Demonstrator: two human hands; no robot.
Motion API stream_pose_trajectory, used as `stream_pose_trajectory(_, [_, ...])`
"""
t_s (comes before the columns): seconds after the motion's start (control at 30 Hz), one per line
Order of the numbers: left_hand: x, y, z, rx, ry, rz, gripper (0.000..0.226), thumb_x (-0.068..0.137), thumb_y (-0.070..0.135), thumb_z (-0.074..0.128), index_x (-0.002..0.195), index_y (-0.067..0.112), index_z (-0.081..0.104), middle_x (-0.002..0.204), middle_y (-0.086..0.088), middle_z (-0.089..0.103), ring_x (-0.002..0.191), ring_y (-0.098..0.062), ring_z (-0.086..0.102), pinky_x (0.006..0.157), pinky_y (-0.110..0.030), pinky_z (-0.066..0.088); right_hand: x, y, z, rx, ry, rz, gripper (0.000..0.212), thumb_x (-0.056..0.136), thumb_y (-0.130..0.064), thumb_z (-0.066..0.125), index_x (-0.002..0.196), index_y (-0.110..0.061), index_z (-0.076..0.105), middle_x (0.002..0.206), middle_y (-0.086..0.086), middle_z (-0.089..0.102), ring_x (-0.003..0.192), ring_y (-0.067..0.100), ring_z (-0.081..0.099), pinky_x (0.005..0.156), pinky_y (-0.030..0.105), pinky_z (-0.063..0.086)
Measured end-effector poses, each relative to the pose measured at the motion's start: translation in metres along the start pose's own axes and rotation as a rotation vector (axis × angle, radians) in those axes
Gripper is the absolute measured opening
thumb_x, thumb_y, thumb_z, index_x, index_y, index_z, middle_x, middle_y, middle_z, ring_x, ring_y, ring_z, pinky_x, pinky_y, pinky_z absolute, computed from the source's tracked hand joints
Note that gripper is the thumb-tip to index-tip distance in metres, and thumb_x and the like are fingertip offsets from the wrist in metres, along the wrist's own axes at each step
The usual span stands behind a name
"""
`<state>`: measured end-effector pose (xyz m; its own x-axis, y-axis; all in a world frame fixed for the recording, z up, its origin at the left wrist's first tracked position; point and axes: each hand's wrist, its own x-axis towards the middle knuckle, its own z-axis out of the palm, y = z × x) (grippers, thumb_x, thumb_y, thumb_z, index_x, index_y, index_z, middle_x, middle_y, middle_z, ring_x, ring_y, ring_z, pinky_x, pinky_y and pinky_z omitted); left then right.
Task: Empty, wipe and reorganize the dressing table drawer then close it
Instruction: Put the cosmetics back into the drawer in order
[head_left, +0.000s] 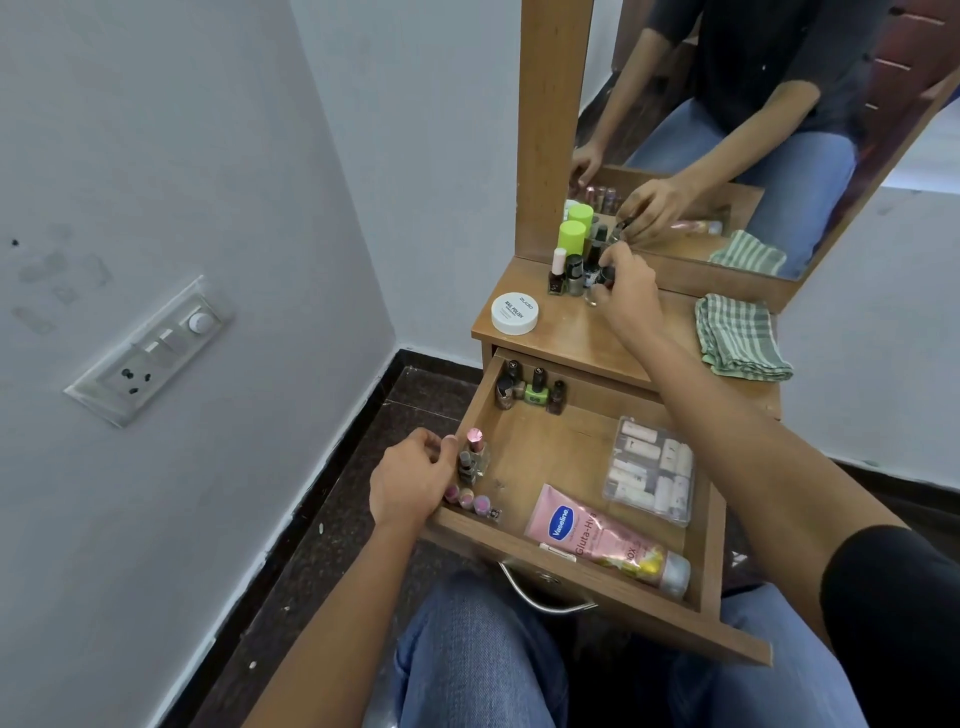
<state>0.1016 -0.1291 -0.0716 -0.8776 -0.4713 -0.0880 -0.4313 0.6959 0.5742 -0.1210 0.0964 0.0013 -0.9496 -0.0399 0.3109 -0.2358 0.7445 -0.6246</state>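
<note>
The wooden drawer (550, 447) stands pulled open below the dressing table top (582, 338). My left hand (415, 478) rests on the drawer's left wall, fingers curled over the edge next to several small lipstick and polish bottles (470, 462). My right hand (626, 283) is up on the table top and pinches a dark nail polish bottle (607, 274) beside a cluster of bottles (569, 273). In the drawer lie a pink Vaseline tube (597, 535), a clear plastic box (652, 475) and three polish bottles (532, 389) at the back.
A white nail polish remover jar (514, 313) and a green striped cloth (740, 335) lie on the table top. A green-capped bottle (571, 236) stands by the mirror (727, 130). A wall with a switch panel (150, 353) is to the left. My knees are under the drawer.
</note>
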Motion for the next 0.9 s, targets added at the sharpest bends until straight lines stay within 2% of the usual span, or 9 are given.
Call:
stream_pose_trajectory(0.1, [0.000,0.000,0.000,0.000,-0.002,-0.007,0.033,0.095,0.053,0.045,0.094,0.026,0.064,0.074,0.010,0.066,0.072,-0.008,0.061,0.069,-0.031,0.050,-0.008,0.005,-0.007,0.018,0.000,0.001,0.028,0.079,-0.004,0.064,0.103,-0.012,0.050,0.103,0.012,0.060,0.092,0.027,0.056,0.071,0.031,0.042])
stream_pose_trajectory(0.17, [0.000,0.000,0.000,-0.002,-0.003,-0.008,0.034,0.094,0.054,0.045,0.093,0.026,0.064,0.073,0.010,0.067,0.072,-0.009,0.062,0.072,-0.033,0.052,-0.018,0.002,-0.014,0.047,-0.007,0.021,0.030,0.078,-0.004,0.067,0.103,-0.011,0.052,0.099,0.007,0.061,0.086,0.021,0.057,0.069,0.029,0.041])
stream_pose_trajectory(0.23, [0.001,0.000,0.000,-0.002,-0.006,-0.010,0.034,0.094,0.054,0.045,0.091,0.026,0.064,0.073,0.009,0.067,0.072,-0.010,0.062,0.073,-0.034,0.053,-0.034,-0.006,-0.020,0.109,-0.014,0.009,0.031,0.077,-0.005,0.070,0.103,-0.011,0.054,0.093,0.001,0.063,0.082,0.016,0.059,0.070,0.029,0.048])
stream_pose_trajectory(0.3, [0.001,0.000,0.000,-0.001,-0.007,-0.007,0.034,0.094,0.054,0.045,0.091,0.026,0.064,0.073,0.009,0.066,0.073,-0.010,0.062,0.073,-0.034,0.053,-0.056,-0.016,-0.022,0.203,-0.026,-0.046,0.028,0.077,-0.007,0.071,0.100,-0.012,0.055,0.087,-0.003,0.062,0.079,0.010,0.060,0.070,0.022,0.051])
stream_pose_trajectory(0.4, [-0.001,0.001,0.000,-0.007,-0.005,-0.007,0.033,0.094,0.053,0.046,0.091,0.026,0.064,0.070,0.010,0.065,0.071,-0.009,0.062,0.073,-0.034,0.053,-0.094,-0.025,-0.009,0.249,-0.132,-0.110,0.025,0.083,-0.011,0.070,0.099,-0.017,0.052,0.091,-0.004,0.060,0.080,0.003,0.058,0.069,0.014,0.050])
stream_pose_trajectory(0.57, [-0.002,0.002,-0.002,0.005,0.006,-0.005,0.033,0.094,0.053,0.046,0.091,0.025,0.064,0.072,0.010,0.063,0.070,-0.011,0.060,0.072,-0.034,0.051,-0.130,-0.012,0.039,0.085,-0.246,-0.190,0.028,0.081,-0.007,0.070,0.105,-0.013,0.056,0.104,0.002,0.056,0.086,0.017,0.060,0.081,0.036,0.054])
stream_pose_trajectory(0.73, [-0.001,0.001,-0.002,0.007,-0.001,0.003,0.033,0.095,0.053,0.046,0.095,0.025,0.063,0.075,0.011,0.063,0.072,-0.010,0.060,0.073,-0.035,0.051,-0.136,-0.007,0.075,-0.112,-0.311,-0.184,0.029,0.084,-0.010,0.064,0.111,-0.011,0.055,0.107,0.008,0.056,0.095,0.029,0.059,0.076,0.038,0.050])
stream_pose_trajectory(0.9, [-0.002,0.001,-0.002,-0.011,0.002,0.011,0.033,0.095,0.052,0.046,0.094,0.024,0.064,0.074,0.011,0.063,0.072,-0.008,0.060,0.072,-0.032,0.050,-0.130,-0.011,0.092,-0.247,-0.310,-0.197,0.026,0.086,-0.006,0.060,0.112,-0.011,0.055,0.112,0.009,0.059,0.108,0.027,0.053,0.077,0.040,0.050])
